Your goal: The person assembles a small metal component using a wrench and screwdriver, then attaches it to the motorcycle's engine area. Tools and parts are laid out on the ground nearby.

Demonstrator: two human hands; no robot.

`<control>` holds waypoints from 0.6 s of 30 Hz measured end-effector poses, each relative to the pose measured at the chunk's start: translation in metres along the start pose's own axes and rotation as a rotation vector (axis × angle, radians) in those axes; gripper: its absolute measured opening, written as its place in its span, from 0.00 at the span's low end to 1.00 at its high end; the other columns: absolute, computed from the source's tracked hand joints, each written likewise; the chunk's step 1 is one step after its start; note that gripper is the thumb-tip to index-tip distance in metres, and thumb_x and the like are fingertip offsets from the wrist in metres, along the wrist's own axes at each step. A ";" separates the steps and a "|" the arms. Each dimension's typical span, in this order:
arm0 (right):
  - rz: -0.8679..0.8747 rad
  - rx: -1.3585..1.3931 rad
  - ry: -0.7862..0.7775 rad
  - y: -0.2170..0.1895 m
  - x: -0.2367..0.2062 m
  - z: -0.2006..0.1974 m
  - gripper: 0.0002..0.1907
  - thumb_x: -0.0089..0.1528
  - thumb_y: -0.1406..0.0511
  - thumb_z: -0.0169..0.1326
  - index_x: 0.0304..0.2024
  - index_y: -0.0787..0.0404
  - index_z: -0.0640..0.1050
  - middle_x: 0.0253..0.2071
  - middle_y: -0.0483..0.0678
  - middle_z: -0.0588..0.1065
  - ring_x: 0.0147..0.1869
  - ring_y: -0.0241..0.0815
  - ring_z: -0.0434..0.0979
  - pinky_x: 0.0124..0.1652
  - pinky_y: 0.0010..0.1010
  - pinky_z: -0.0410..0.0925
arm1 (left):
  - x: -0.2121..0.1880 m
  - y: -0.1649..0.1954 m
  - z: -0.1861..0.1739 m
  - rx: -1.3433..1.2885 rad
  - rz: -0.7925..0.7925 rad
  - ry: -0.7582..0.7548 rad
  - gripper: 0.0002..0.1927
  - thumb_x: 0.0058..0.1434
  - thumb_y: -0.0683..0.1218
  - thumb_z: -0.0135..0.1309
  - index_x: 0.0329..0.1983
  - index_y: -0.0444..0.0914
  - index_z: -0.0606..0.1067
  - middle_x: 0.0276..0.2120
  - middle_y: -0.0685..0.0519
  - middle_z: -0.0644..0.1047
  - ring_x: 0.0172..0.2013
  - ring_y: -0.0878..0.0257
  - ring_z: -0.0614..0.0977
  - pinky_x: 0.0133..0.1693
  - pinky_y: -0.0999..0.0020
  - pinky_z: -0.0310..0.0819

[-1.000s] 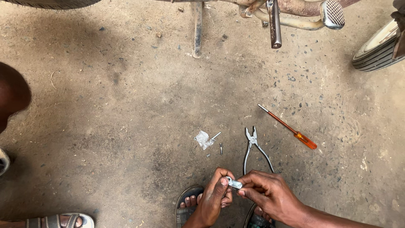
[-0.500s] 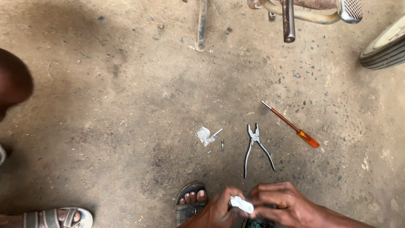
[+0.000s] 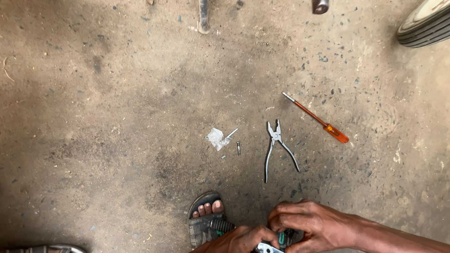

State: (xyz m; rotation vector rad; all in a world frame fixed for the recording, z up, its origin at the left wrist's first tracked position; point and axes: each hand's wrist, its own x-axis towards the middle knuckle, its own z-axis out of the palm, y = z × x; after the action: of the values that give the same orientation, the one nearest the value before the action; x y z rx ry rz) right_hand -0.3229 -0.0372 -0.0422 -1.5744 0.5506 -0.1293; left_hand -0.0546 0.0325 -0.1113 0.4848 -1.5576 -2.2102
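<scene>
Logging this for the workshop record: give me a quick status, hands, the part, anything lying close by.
Left hand and right hand both pinch a small metal part at the frame's bottom edge. Pliers, screwdriver, loose screws lie untouched on the ground.

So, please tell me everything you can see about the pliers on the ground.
The pliers look like bare grey metal, with no coloured grips. The short jaws point up the picture, and the two long thin handles spread apart toward the person. They lie flat on the dusty concrete floor, between a small screw and an orange-handled screwdriver. Nothing touches them; both hands are lower down, apart from them.
</scene>
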 end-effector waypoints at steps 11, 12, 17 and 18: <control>-0.080 -0.010 -0.013 0.008 -0.004 0.010 0.18 0.61 0.64 0.66 0.46 0.67 0.75 0.50 0.59 0.74 0.55 0.58 0.81 0.51 0.48 0.76 | 0.000 0.037 -0.022 -0.018 -0.103 -0.121 0.19 0.77 0.56 0.47 0.65 0.43 0.68 0.45 0.48 0.77 0.47 0.55 0.82 0.49 0.58 0.76; -0.116 -0.017 0.000 0.008 -0.004 0.009 0.17 0.61 0.64 0.67 0.45 0.66 0.74 0.50 0.58 0.74 0.56 0.58 0.81 0.53 0.49 0.76 | 0.001 0.042 -0.024 -0.012 -0.156 -0.136 0.19 0.76 0.56 0.47 0.64 0.44 0.68 0.44 0.48 0.76 0.47 0.54 0.82 0.50 0.57 0.75; -0.040 0.032 -0.064 0.010 -0.003 0.005 0.17 0.60 0.65 0.67 0.43 0.67 0.73 0.50 0.58 0.75 0.56 0.57 0.81 0.53 0.49 0.75 | 0.005 0.054 -0.028 0.006 -0.292 -0.184 0.21 0.73 0.57 0.45 0.66 0.49 0.67 0.42 0.50 0.74 0.47 0.56 0.81 0.51 0.57 0.73; 0.030 0.054 -0.102 0.011 -0.002 0.005 0.18 0.60 0.64 0.68 0.43 0.66 0.74 0.49 0.57 0.75 0.55 0.56 0.82 0.51 0.47 0.77 | 0.005 0.052 -0.027 0.038 -0.270 -0.161 0.20 0.74 0.58 0.44 0.66 0.49 0.67 0.42 0.51 0.74 0.46 0.56 0.82 0.52 0.57 0.73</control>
State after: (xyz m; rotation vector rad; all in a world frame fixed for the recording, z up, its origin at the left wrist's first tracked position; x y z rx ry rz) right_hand -0.3258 -0.0319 -0.0531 -1.5110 0.4870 -0.0403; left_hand -0.0392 -0.0079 -0.0708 0.5706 -1.7047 -2.4794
